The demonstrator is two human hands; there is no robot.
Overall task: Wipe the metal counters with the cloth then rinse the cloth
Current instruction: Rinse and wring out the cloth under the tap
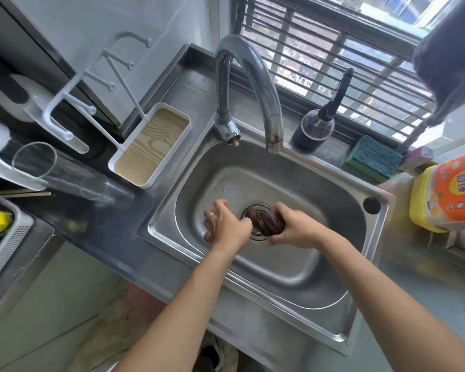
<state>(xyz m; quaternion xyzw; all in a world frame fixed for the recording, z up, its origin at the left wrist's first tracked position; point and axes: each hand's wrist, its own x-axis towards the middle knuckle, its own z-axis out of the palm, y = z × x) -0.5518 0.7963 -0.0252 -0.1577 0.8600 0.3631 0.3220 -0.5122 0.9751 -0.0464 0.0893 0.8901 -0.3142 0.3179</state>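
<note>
The cloth (265,223), dark brown and twisted into a tight rope, is held between both hands over the drain (255,232) in the middle of the steel sink (341,191). In the head view, one end is gripped by the left hand (226,225), whose fingers are curled round it while a ring is seen on one finger; the other end is clenched in the right hand (295,228), fingers wrapped over the top. The two hands are close together, with only the short twisted length of cloth shown between them.

Beyond the hands, the curved faucet (253,84) is arched over the basin, its spout ended above and beyond the right hand. No water can be made out at the spout. Further beyond the right hand, a dark bottle (314,130) is stood on the sill, and a green and blue sponge (373,159) is laid just to its right. To the right of the right hand, a yellow and orange detergent jug (446,191) is seen at the counter's edge. To the left of the left hand, a white tray (151,149) with a wood-grain base is set on the metal counter (188,87), and a clear glass (65,170) is laid on its side further left.
</note>
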